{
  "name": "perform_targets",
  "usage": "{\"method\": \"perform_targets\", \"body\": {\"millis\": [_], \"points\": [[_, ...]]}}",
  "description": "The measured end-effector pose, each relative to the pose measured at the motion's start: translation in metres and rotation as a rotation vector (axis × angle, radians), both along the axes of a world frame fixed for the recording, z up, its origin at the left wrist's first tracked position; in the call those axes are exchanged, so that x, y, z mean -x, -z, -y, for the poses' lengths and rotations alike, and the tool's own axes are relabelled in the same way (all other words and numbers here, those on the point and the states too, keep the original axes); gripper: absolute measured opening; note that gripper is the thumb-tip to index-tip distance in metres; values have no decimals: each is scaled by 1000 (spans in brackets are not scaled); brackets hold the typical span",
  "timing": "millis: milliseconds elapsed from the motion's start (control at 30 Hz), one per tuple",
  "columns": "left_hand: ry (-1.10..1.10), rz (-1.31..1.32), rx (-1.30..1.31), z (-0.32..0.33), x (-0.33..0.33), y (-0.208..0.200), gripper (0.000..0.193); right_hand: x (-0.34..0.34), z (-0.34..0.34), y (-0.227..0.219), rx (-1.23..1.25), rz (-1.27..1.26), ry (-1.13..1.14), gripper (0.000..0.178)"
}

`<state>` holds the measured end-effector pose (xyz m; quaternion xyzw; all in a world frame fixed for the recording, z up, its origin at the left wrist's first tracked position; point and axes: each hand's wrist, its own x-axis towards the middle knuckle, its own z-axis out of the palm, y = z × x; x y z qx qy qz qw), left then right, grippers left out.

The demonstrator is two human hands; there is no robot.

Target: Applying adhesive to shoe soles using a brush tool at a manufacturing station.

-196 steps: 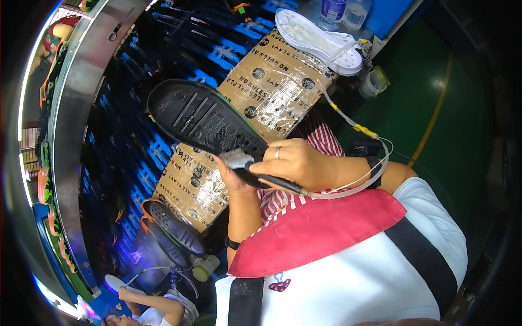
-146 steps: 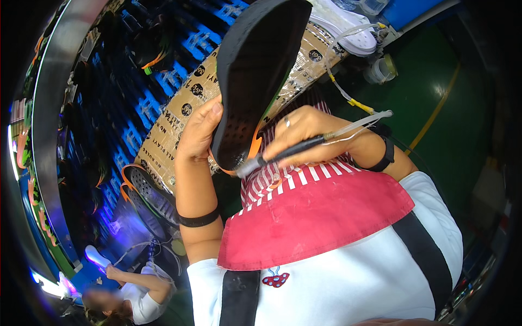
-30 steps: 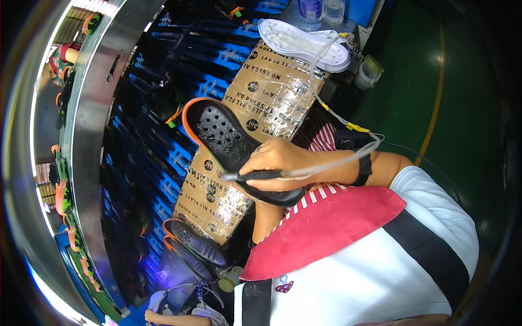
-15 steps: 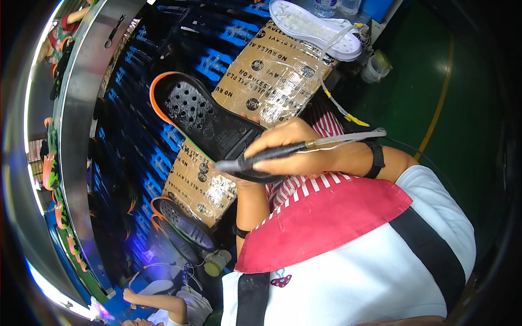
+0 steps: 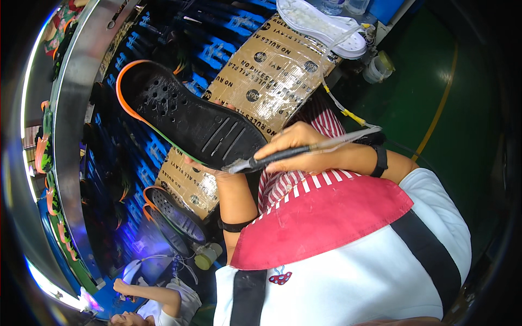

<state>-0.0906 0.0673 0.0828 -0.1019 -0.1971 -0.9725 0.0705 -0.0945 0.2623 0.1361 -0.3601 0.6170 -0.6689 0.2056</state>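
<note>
A black shoe sole (image 5: pixel 187 117) with an orange and green edge lies tilted across the middle, its inner side facing up. My left hand (image 5: pixel 206 168) grips it from below, mostly hidden under it; fingertips show at its far edge. In my right hand (image 5: pixel 298 142) is a tube-fed brush (image 5: pixel 280 157) with a dark handle, held like a pen. Its pale bristles touch the sole's near end, beside a small whitish wet patch. Holes dot the far end of the sole, and slots cross the near part.
A cardboard sheet (image 5: pixel 272 70) covered in clear tape lies behind the sole. White soles (image 5: pixel 321 27) rest at its far right, dark soles (image 5: pixel 174 214) at lower left. A metal-edged conveyor (image 5: pixel 81 70) curves along the left. Another person (image 5: pixel 163 304) sits at lower left.
The sole has shifted left and toward me, turning its inner face more into view. The brush has moved from the sole's side edge to its near end.
</note>
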Motion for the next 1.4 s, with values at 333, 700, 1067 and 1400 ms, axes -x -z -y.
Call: {"method": "perform_targets", "body": {"millis": [333, 700, 1067, 1400], "points": [[56, -16, 59, 13, 3, -18, 100, 5, -3, -6, -62, -89, -69, 26], [157, 148, 347, 25, -1, -30, 99, 6, 0, -6, -123, -199, -159, 25], [446, 477, 447, 46, 12, -24, 54, 11, 2, 0, -111, -295, -307, 25], [557, 727, 786, 25, 21, -55, 38, 10, 4, -2, -101, -351, -327, 23]]}}
